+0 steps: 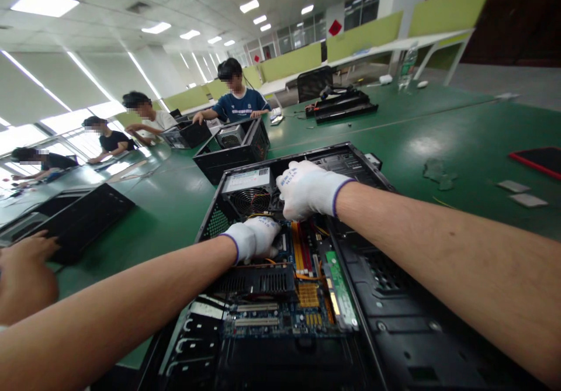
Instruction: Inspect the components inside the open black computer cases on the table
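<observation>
An open black computer case (372,332) lies in front of me. Inside are a blue motherboard (287,321), yellow and red memory slots (300,248), a black graphics card (258,280) and a power supply (248,189) with a fan. My left hand (259,238), in a white glove, reaches low over the board beside the power supply, its fingers bent together and their tips hidden. Just beyond the slots, my gloved right hand (307,191) is closed with curled fingers by the power supply's right side. What either hand grips does not show.
Another open case (234,151) stands just behind mine, and a black case (87,221) is at left near another person's hand (28,274). Several people sit along the green table (421,151). A black panel (344,107), a bottle (407,63) and a red-edged pad (539,160) lie farther off.
</observation>
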Available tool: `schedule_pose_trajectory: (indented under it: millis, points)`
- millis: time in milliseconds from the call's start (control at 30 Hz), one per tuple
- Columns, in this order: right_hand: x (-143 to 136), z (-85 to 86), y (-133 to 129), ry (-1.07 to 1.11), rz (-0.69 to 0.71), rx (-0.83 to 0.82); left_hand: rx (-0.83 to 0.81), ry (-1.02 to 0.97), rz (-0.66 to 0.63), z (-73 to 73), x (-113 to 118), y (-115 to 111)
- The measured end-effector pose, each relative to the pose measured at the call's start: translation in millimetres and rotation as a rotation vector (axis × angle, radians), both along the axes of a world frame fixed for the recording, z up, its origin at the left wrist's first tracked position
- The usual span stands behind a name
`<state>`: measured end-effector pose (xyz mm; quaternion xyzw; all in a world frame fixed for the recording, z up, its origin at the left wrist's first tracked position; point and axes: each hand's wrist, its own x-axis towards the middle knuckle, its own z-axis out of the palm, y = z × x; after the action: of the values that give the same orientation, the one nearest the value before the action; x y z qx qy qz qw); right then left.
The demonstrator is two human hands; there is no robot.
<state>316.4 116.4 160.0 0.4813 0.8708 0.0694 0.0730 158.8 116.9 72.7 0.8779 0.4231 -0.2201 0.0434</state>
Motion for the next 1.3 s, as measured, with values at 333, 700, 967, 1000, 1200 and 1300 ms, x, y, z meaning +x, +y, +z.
schedule_pose_trajectory:
  millis: [333, 700, 967, 1000, 1200, 1300]
  points:
    - [0.6, -2.4, 1.4, 0.038, -0.033, -0.005, -0.005, 0.038, 0.006, 15.0, 2.9, -7.2]
    - [-28.4, -9.8, -22.3, -0.121, 0.166, -0.113, 0.169, -0.158, 0.089, 98.7, -39.6, -59.5]
    - [-33.3, -17.4, -28.9, -0.135, 0.143, -0.253, 0.043, -0.393, 0.165, 115.6, -63.8, -125.3]
    - [-29.6, -11.0, -30.4, -0.104, 0.143, -0.217, 0.046, -0.391, 0.182, 116.0, -64.8, -134.2]
    - [25.4, 39.9, -49.5, 0.055, 0.042, 0.103, 0.155, -0.516, 0.097, 104.0, -76.6, -178.5]
    - [88.9, 28.7, -67.1, 0.116, -0.138, 0.294, 0.311, -0.622, -0.019, 83.1, -86.5, -190.8]
